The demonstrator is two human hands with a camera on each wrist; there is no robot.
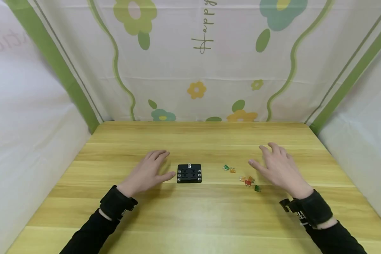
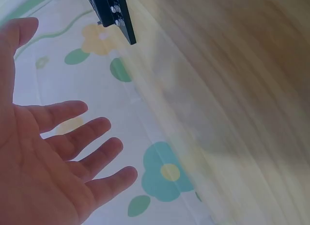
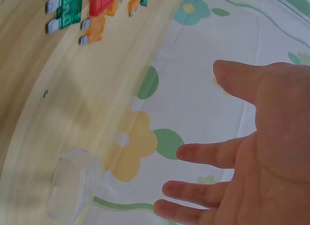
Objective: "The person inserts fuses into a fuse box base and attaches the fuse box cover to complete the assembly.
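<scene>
A black fuse block (image 1: 189,178) with metal screw terminals lies on the table in the head view. Just left of it hovers my left hand (image 1: 146,173), fingers spread and holding nothing. The left wrist view catches the block's edge (image 2: 110,9) at the top, beyond the thumb. Small blade fuses lie scattered right of the block: a red one (image 1: 248,183), a green one (image 1: 257,188), another green one (image 1: 226,168) and several orange ones, including one (image 1: 233,170) near the block. My right hand (image 1: 280,169) is held to the right of them, fingers extended, palm bare.
A clear plastic piece (image 3: 75,186) like a cover sits on the table in the right wrist view; the head view does not show it. The wooden table (image 1: 190,218) is bounded by a flowered cloth (image 1: 165,63) behind and white cloth at both sides.
</scene>
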